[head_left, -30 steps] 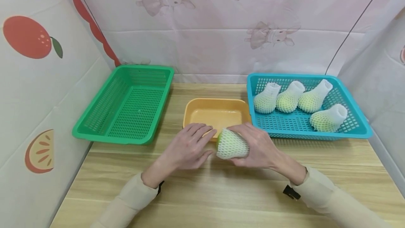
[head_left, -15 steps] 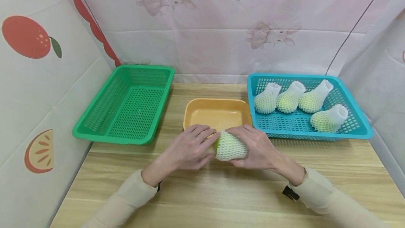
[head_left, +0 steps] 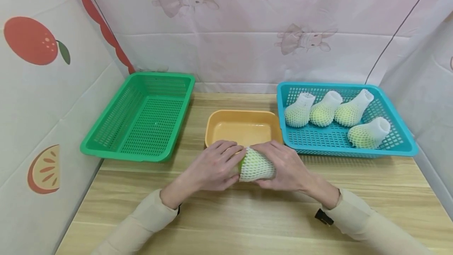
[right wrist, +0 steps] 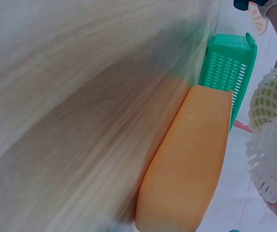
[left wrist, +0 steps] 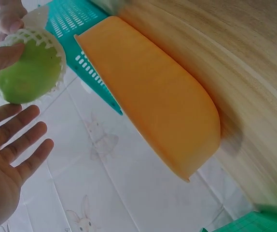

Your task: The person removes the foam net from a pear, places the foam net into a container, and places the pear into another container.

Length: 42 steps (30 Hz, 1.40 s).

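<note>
Far to your left, the green basket (head_left: 153,127) sits on the table (head_left: 255,215) with its long side running away from you, well apart from both hands.

Next comes your left hand (head_left: 216,166), the nearer of the two to the bare end of the green fruit (left wrist: 30,72). That grip is light: in your left wrist view the thumb lies over the exposed skin and the forefinger meets the opposite side, while the remaining fingers stand spread and off it.

The fruit itself is between your hands, held up off the table, just on your side of the yellow basin (head_left: 244,131); from your head view it covers part of the basin's near edge. The line that matters runs left to right, from one palm to the other. The foam net sleeve (head_left: 257,166) follows that line: its cut edge faces your left hand with green showing there, and its tail points toward your right. Any pull should keep to that line, I'd judge, rather than tip the fruit. The fruit's own long axis is hidden by the sleeve, so I cannot tell it.

Your right hand (head_left: 284,166) has the fuller grip, wrapped round the netted end, fingers on the far side and thumb on yours.

Beyond it, the blue basket (head_left: 322,133) holds four netted fruits (head_left: 325,109), three along the back and one nearer you at the right.
</note>
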Each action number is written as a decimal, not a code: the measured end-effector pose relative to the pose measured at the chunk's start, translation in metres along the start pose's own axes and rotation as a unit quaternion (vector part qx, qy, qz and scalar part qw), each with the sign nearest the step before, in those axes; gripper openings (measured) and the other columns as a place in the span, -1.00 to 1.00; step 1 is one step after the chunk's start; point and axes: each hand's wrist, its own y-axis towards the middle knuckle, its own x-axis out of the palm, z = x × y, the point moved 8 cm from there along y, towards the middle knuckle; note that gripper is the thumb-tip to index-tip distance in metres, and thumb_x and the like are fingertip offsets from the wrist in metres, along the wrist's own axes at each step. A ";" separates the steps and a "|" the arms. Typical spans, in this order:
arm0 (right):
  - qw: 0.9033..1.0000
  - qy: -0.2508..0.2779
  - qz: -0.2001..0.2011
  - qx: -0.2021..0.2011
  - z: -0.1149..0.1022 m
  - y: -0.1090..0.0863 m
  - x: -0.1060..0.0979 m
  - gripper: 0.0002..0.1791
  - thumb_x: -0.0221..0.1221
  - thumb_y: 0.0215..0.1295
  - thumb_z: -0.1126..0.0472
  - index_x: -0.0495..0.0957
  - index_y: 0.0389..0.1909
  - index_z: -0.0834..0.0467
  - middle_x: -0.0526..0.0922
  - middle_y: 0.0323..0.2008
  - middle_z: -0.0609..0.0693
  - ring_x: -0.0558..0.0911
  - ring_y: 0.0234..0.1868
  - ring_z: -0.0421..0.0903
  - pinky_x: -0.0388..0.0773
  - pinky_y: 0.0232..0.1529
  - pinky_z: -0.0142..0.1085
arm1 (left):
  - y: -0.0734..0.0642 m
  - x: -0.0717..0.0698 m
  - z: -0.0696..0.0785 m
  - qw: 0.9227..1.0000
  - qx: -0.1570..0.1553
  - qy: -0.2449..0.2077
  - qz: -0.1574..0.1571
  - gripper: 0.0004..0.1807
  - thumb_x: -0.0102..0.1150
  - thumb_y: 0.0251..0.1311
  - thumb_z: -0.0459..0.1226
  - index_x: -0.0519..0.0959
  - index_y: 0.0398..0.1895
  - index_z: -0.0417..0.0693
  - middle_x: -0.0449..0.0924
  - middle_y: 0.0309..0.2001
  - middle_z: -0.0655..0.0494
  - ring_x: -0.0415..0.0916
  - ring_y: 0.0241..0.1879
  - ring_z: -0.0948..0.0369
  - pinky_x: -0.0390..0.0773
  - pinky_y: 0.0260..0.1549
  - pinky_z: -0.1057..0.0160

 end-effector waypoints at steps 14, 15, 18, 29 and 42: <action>1.000 -0.017 0.001 -0.004 -0.003 0.004 0.001 0.02 0.69 -0.36 -0.16 0.59 0.22 0.18 0.78 -0.04 0.03 0.72 -0.12 -0.06 0.76 -0.19 -0.19 | 0.003 0.003 0.000 1.000 -0.002 0.020 -0.001 -0.20 0.44 -0.03 0.25 0.63 0.14 -0.13 0.77 0.03 0.06 0.69 0.06 0.11 0.69 0.15 0.21; 1.000 -0.019 0.001 -0.006 -0.004 0.004 0.002 0.03 0.70 -0.37 -0.16 0.59 0.22 0.18 0.78 -0.05 0.03 0.72 -0.12 -0.06 0.77 -0.19 -0.19 | 0.003 0.003 0.000 1.000 -0.001 0.021 0.001 -0.19 0.44 -0.04 0.25 0.63 0.13 -0.14 0.77 0.03 0.06 0.69 0.05 0.11 0.69 0.15 0.21; 1.000 -0.026 0.001 -0.011 -0.005 0.006 0.002 0.04 0.70 -0.38 -0.18 0.59 0.22 0.18 0.78 -0.07 0.03 0.73 -0.13 -0.06 0.76 -0.20 -0.20 | 0.003 0.002 0.000 1.000 0.000 0.023 0.007 -0.18 0.44 -0.06 0.28 0.64 0.11 -0.13 0.77 0.01 0.07 0.69 0.04 0.12 0.69 0.14 0.21; 0.994 -0.099 -0.008 -0.042 -0.011 0.014 -0.005 0.06 0.64 -0.29 -0.32 0.61 0.24 0.20 0.80 -0.04 0.04 0.73 -0.09 -0.01 0.76 -0.10 -0.17 | 0.004 -0.002 -0.006 0.999 -0.003 0.017 0.027 -0.16 0.48 -0.18 0.31 0.65 0.04 -0.11 0.79 -0.05 0.08 0.73 -0.03 0.13 0.73 0.09 0.23; 0.985 -0.161 0.004 -0.067 -0.016 0.021 -0.011 0.03 0.64 -0.32 -0.30 0.64 0.21 0.19 0.78 -0.13 0.04 0.71 -0.15 0.02 0.77 -0.15 -0.16 | 0.001 -0.008 -0.019 1.000 -0.008 0.013 0.019 -0.10 0.53 -0.22 0.29 0.65 0.11 -0.14 0.79 -0.03 0.07 0.72 -0.01 0.11 0.72 0.11 0.20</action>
